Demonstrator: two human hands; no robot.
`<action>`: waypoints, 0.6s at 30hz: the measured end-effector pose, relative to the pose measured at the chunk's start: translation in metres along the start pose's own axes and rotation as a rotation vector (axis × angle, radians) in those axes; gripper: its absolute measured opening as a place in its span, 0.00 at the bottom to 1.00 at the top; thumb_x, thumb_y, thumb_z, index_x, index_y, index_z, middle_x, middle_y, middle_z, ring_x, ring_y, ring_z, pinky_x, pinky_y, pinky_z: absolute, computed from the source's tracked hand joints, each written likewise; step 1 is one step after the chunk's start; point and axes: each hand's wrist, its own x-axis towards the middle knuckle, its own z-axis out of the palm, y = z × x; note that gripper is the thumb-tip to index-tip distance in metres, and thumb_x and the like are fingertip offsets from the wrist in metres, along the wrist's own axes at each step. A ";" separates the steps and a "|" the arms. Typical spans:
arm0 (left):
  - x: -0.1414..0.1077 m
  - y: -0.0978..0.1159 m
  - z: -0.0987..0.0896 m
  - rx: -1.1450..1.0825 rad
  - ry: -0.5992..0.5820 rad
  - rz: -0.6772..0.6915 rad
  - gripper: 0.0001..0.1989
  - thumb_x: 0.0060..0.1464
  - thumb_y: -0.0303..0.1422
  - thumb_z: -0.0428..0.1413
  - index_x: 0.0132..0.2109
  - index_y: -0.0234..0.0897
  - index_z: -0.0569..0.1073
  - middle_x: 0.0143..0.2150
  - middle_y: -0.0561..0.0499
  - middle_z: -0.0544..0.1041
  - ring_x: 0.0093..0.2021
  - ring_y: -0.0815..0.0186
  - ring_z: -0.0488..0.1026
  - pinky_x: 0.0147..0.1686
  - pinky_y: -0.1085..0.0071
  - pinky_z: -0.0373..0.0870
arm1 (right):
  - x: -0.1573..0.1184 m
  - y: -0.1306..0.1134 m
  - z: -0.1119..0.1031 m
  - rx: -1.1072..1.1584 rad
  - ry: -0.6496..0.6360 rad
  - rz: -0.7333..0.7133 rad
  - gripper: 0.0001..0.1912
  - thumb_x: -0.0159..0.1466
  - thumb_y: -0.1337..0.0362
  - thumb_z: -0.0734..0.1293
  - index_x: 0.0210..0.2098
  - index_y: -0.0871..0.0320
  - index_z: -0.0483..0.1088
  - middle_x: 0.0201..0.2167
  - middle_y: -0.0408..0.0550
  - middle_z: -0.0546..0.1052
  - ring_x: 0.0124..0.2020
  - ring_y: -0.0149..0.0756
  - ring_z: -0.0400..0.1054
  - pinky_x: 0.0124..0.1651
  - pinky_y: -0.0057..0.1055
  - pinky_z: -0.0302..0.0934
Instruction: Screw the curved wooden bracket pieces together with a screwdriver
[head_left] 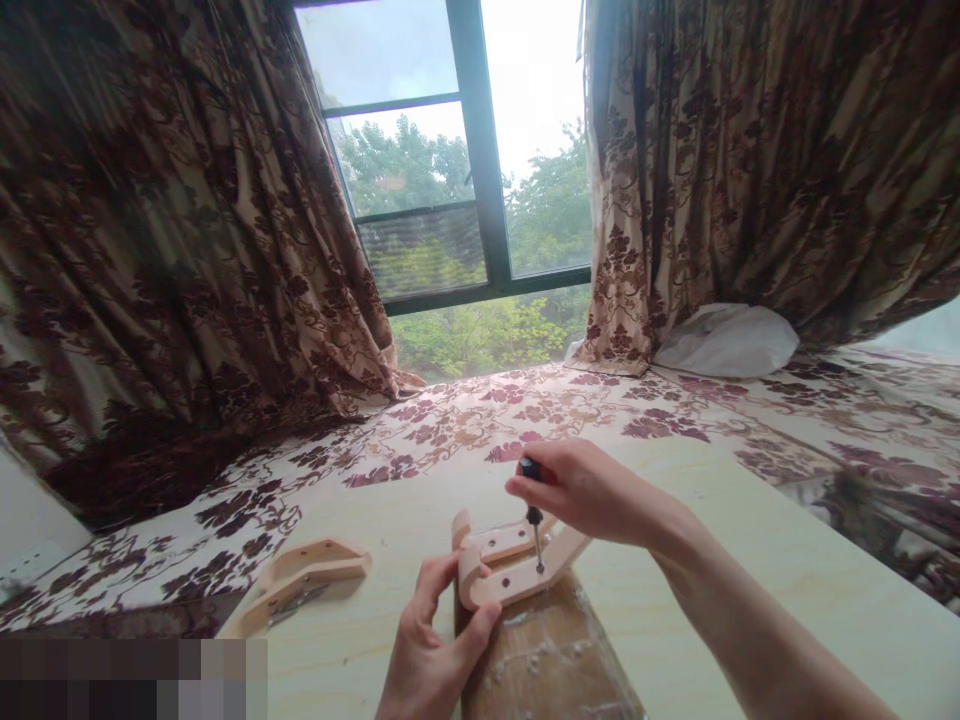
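Note:
In the head view, my right hand [581, 490] is closed around the dark handle of a screwdriver [535, 525]. Its shaft points down, and the tip meets a hole or screw in a pale wooden piece [517, 583] with several holes along it. My left hand [442, 625] grips the rounded near end of that wooden piece between thumb and fingers. Beneath it lies a brown block [551, 650] that looks wrapped in clear plastic or tape. Another angled wooden piece [319, 565] rests off to the left, with a small metal item [296, 605] beside it.
A pale wooden board [705, 560] forms the work surface, over a floral cloth [465, 410]. Floral curtains [247, 230] hang on both sides of a window [480, 150] with trees outside. Toward the back right sits a white bag [727, 340].

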 end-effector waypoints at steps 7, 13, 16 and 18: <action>0.001 -0.002 0.001 -0.001 0.017 0.004 0.20 0.48 0.44 0.59 0.46 0.39 0.71 0.46 0.49 0.75 0.49 0.62 0.70 0.51 0.70 0.64 | -0.005 -0.008 -0.008 0.073 -0.102 -0.049 0.07 0.61 0.62 0.64 0.30 0.59 0.69 0.21 0.38 0.65 0.24 0.25 0.56 0.27 0.25 0.48; 0.000 0.001 0.001 -0.008 0.036 0.015 0.19 0.47 0.44 0.60 0.44 0.39 0.72 0.44 0.50 0.75 0.48 0.62 0.71 0.49 0.71 0.66 | -0.003 -0.006 -0.007 0.060 -0.099 -0.038 0.12 0.62 0.61 0.64 0.25 0.60 0.65 0.20 0.38 0.63 0.23 0.25 0.54 0.27 0.25 0.46; 0.000 -0.002 0.003 -0.018 0.067 0.015 0.21 0.46 0.43 0.61 0.47 0.40 0.72 0.47 0.49 0.75 0.51 0.59 0.70 0.50 0.69 0.66 | 0.000 -0.002 -0.004 -0.032 -0.013 0.036 0.14 0.62 0.60 0.64 0.22 0.59 0.61 0.19 0.38 0.62 0.23 0.25 0.52 0.27 0.27 0.44; 0.000 -0.004 0.004 -0.023 0.094 0.011 0.23 0.45 0.43 0.62 0.48 0.40 0.72 0.48 0.48 0.75 0.52 0.58 0.69 0.50 0.68 0.66 | 0.000 -0.003 -0.004 -0.047 0.002 0.049 0.14 0.62 0.60 0.63 0.22 0.59 0.61 0.19 0.38 0.62 0.23 0.25 0.52 0.27 0.27 0.44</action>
